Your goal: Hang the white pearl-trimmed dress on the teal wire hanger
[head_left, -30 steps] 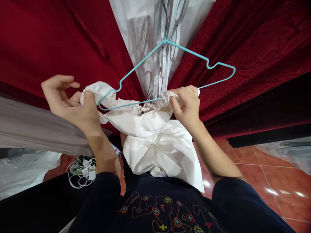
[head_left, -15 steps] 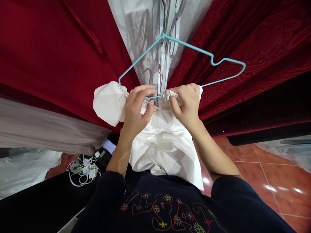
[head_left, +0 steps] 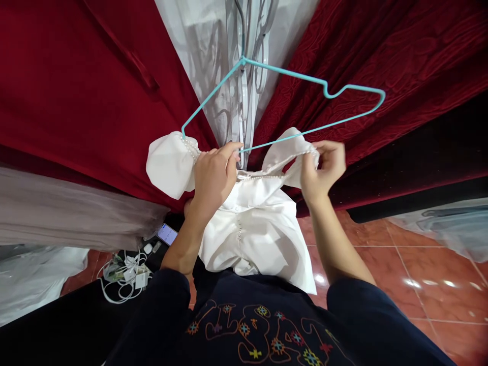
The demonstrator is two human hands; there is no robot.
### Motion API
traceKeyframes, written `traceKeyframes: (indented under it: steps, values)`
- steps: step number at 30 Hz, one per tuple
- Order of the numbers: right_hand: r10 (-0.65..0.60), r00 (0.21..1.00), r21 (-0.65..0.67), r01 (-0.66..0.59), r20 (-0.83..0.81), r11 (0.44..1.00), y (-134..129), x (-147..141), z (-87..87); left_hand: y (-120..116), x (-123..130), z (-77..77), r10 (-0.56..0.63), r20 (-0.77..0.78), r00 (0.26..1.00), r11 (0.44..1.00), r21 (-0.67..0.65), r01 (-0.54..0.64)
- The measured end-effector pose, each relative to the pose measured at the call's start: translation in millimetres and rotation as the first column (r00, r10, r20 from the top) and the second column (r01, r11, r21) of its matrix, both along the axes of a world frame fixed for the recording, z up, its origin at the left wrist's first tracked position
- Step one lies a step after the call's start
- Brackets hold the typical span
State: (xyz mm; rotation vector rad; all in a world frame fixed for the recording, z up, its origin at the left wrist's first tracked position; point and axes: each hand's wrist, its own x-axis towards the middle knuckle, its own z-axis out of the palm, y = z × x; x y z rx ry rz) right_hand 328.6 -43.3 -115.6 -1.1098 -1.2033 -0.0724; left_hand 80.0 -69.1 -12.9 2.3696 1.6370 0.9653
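A white dress (head_left: 263, 229) with puffed sleeves and a pearl-beaded neckline hangs in front of me. Its left puff sleeve (head_left: 168, 165) sits over the left end of a turquoise hanger (head_left: 285, 71). My left hand (head_left: 216, 173) is closed at the dress's neckline, its thumb and forefinger pinching the hanger's lower bar. Off to the right, my right hand (head_left: 325, 170) pinches the beaded edge of the other sleeve (head_left: 284, 147), drawing it outward below the bar. The hanger's right end is bare, with its notch exposed.
Dark red fabric (head_left: 68, 76) hangs on the left and patterned red fabric (head_left: 381, 46) on the right. White garments (head_left: 206, 46) hang behind the hanger. At lower left lie a phone (head_left: 166, 234) and tangled white cables (head_left: 127, 277) on a black surface. The floor is red tile (head_left: 366, 264).
My right hand has moved right, pulling the right sleeve's edge outward and opening it up. More of the hanger's lower bar shows. My left hand's thumb and forefinger have closed on the bar.
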Motion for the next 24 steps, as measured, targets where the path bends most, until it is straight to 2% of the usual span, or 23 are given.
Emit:
traceKeyframes:
  steps: [2, 6, 8, 11, 15, 22, 24]
  values:
    - [-0.024, 0.997, 0.044, 0.027, -0.067, 0.999, 16, 28, 11.0, -2, 0, 2.9, 0.017, -0.009, 1.000, 1.000, -0.011, -0.017]
    - [-0.071, 0.995, 0.174, 0.083, -0.074, 0.981, 49, 74, 48.6, -6, 0, 8.6, 0.019, -0.058, 0.998, 1.000, -0.008, -0.019]
    - [-0.066, 0.995, 0.179, 0.077, -0.070, 0.981, 59, 88, 65.3, -7, 0, 11.7, 0.007, -0.064, 0.998, 1.000, -0.028, -0.009]
    - [-0.023, 0.996, 0.110, 0.032, -0.087, 0.993, 60, 95, 83.7, -8, -2, 17.2, 0.007, -0.057, 0.998, 0.996, -0.086, -0.012]
    - [0.092, 0.988, 0.118, -0.078, -0.124, 0.990, 48, 79, 104.3, -9, -4, 24.4, 0.011, -0.070, 0.998, 0.989, -0.145, -0.021]
    - [0.238, 0.971, 0.141, -0.239, 0.029, 0.961, 34, 10, 134.6, -9, -3, 23.2, 0.007, -0.073, 0.997, 0.991, -0.134, -0.017]
    - [0.304, 0.950, 0.066, -0.308, 0.068, 0.949, 27, -6, 136.8, -9, -4, 21.2, -0.001, -0.066, 0.998, 0.993, -0.117, -0.007]
